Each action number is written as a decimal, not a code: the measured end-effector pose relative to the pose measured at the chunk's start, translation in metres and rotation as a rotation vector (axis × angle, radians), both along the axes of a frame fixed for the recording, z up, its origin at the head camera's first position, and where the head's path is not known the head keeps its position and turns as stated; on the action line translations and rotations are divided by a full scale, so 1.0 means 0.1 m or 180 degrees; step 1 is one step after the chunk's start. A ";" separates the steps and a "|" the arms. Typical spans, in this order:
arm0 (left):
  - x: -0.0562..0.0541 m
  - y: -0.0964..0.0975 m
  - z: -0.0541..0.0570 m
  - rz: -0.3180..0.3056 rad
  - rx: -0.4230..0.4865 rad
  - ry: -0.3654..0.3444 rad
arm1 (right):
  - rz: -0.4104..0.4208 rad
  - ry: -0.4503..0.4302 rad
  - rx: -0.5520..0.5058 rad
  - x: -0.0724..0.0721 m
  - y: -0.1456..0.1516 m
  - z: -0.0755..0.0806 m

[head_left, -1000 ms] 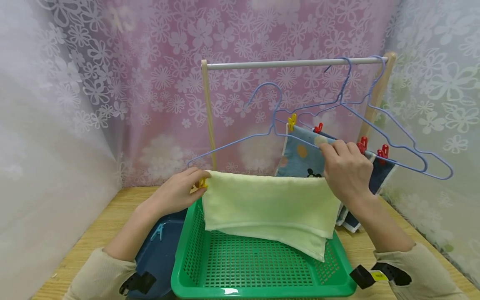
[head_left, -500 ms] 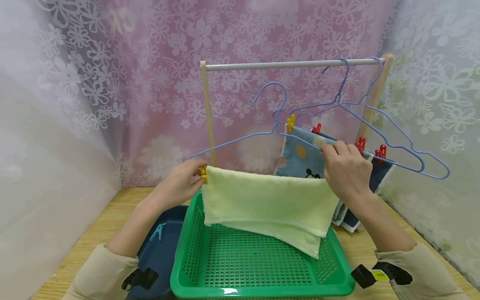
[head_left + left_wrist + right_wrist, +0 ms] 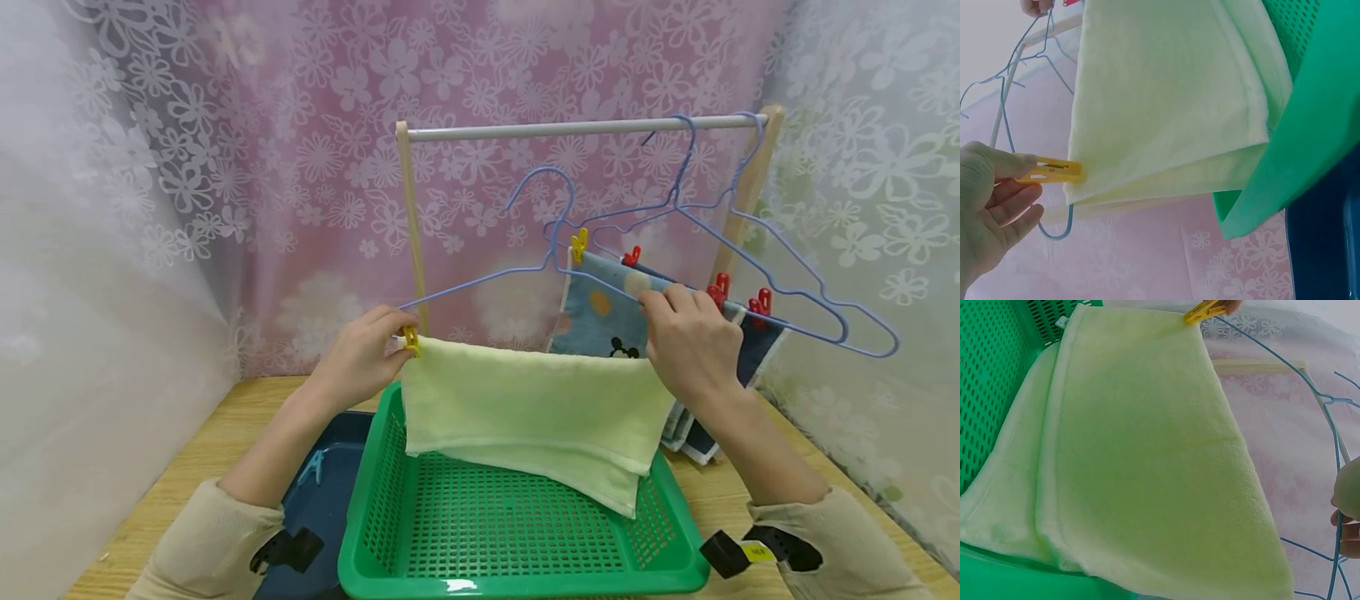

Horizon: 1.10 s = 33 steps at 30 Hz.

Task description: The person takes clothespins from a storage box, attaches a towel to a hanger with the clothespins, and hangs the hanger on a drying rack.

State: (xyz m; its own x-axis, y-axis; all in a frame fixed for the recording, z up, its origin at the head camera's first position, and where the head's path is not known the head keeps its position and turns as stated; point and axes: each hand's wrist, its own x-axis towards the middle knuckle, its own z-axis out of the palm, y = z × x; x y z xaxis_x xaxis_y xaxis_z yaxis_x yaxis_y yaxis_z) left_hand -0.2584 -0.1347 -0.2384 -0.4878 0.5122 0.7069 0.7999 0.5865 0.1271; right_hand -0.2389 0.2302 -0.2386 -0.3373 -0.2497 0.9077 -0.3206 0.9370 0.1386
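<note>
In the head view a pale yellow towel point(image 3: 532, 400), folded over a blue wire hanger point(image 3: 480, 283), hangs above a green basket point(image 3: 525, 583). My left hand point(image 3: 363, 354) pinches a yellow clothespin point(image 3: 411, 340) between thumb and fingers at the towel's upper left corner. The left wrist view has the clothespin point(image 3: 1050, 170) overlapping the towel's edge, with the hanger's curved end point(image 3: 1060, 234) just past that corner. On the other side, my right hand point(image 3: 693, 342) grips the hanger near the towel's upper right end. Its fingers point(image 3: 1349, 532) curl round the wire in the right wrist view.
Behind stands a rack with a metal rail point(image 3: 592, 128), bearing blue hangers at its right end. A blue patterned towel point(image 3: 596, 304) and a dark one point(image 3: 757, 337) hang there on red and yellow clothespins. A navy tray point(image 3: 322, 492) with a light-blue clothespin point(image 3: 311, 468) lies left.
The towel's left corner and my left hand have risen. The clothespin has come over the towel's corner, and the hanger's hook has shifted slightly right. My right hand has hardly moved.
</note>
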 end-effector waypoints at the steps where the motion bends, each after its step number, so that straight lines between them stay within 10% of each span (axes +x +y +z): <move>1: 0.00 0.01 0.00 0.0017 0.0018 -0.0015 | -0.0002 0.0006 0.0000 0.00 0.00 0.00; 10: 0.02 0.04 0.03 0.0131 0.0085 -0.0054 | -0.0001 -0.0030 -0.0036 -0.01 0.00 -0.02; 23: -0.05 0.08 -0.01 -0.0066 -0.0140 0.0834 | 0.0041 0.0018 0.0059 -0.03 0.02 -0.04; 33: -0.06 0.09 -0.03 -0.0158 -0.0096 0.0886 | 0.0099 0.0144 0.0115 -0.06 0.03 -0.06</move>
